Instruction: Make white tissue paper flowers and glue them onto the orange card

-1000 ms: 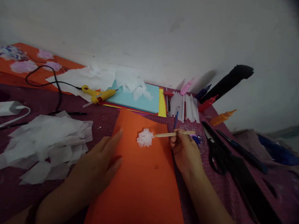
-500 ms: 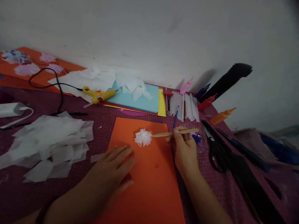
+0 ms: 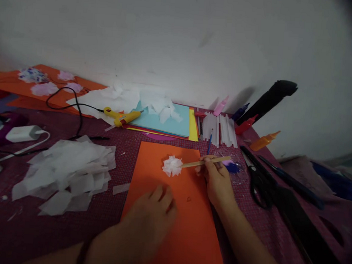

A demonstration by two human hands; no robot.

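Note:
An orange paper sheet (image 3: 187,233) lies in front of me on the dark red mat. My right hand (image 3: 217,181) is closed round a thin wooden stick (image 3: 205,162) with a white tissue puff (image 3: 172,165) at its tip, resting on the sheet's top part. My left hand (image 3: 150,218) lies flat on the orange sheet below the puff, fingers stretched out and a little apart, holding nothing.
A heap of white tissue pieces (image 3: 67,172) lies at left. A yellow glue gun (image 3: 123,116) with a black cord, coloured paper sheets (image 3: 164,125), white strips (image 3: 221,129), paint bottles (image 3: 262,141) and black scissors (image 3: 255,178) lie beyond and right. A white charger (image 3: 22,133) sits far left.
My left hand has slid down and to the right across the orange sheet, away from its left edge. The right hand with the stick and puff has stayed about where it was.

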